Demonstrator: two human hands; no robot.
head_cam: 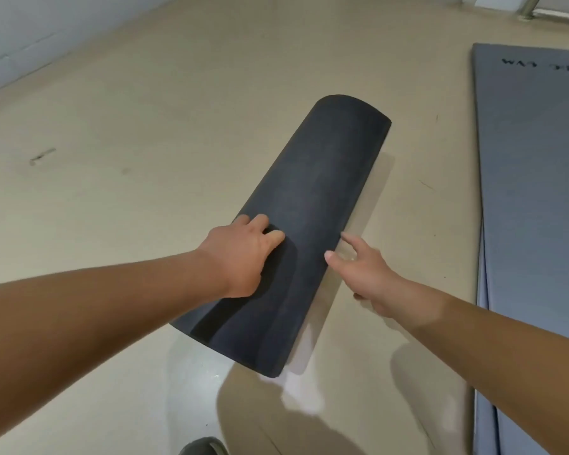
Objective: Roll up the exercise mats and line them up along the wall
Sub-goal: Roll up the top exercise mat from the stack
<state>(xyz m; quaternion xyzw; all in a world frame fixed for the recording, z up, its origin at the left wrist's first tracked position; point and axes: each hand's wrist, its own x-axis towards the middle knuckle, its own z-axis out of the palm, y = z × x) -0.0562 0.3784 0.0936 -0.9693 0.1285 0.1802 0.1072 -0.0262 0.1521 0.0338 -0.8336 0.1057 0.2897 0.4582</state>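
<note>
A single wide-angle view is given, taken from the person's head and tilted forward and down toward the floor [128, 152]. Both forearms are seen entering from the lower corners, and the left hand [240, 257] and right hand [365, 274] are framed close, near the centre. A strip of wall [20, 31] is caught far off at the upper left corner.

Left hand [240, 254] grips rolled dark mat [309, 224]; right hand [363, 274] open beside it.

bare floor [145, 142] left, flat mat [532, 192] right
</note>
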